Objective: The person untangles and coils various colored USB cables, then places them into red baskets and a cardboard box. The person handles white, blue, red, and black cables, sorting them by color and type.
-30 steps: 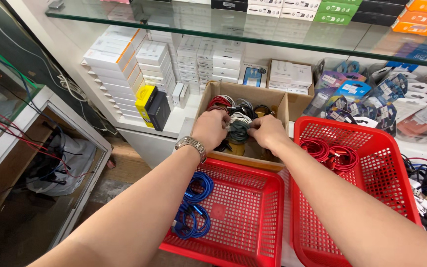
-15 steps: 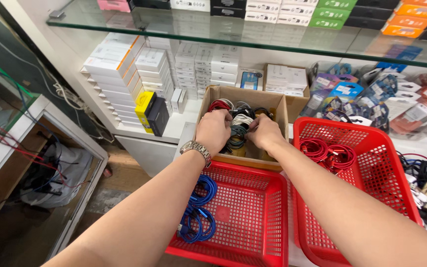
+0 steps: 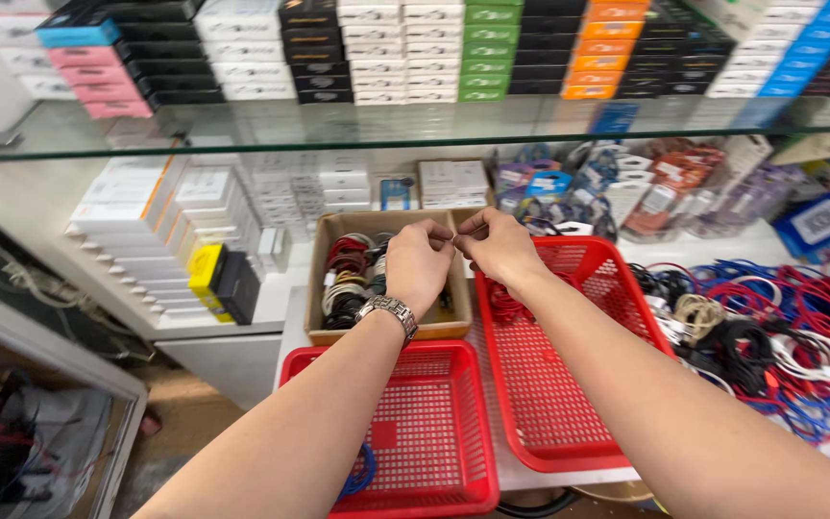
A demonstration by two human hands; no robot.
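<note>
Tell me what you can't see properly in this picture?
- Head view: whatever the left hand and right hand pinch is too small to make out.
- The brown cardboard box of coiled cables is partly hidden by the left hand.
- The blue cable in the near red plastic basket is mostly covered by the left forearm.

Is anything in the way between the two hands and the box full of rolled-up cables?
Nothing visible is. The left hand and right hand meet fingertip to fingertip right above the cardboard box of coiled cables, with only open air below them. The left hand covers part of the box from this view.
</note>
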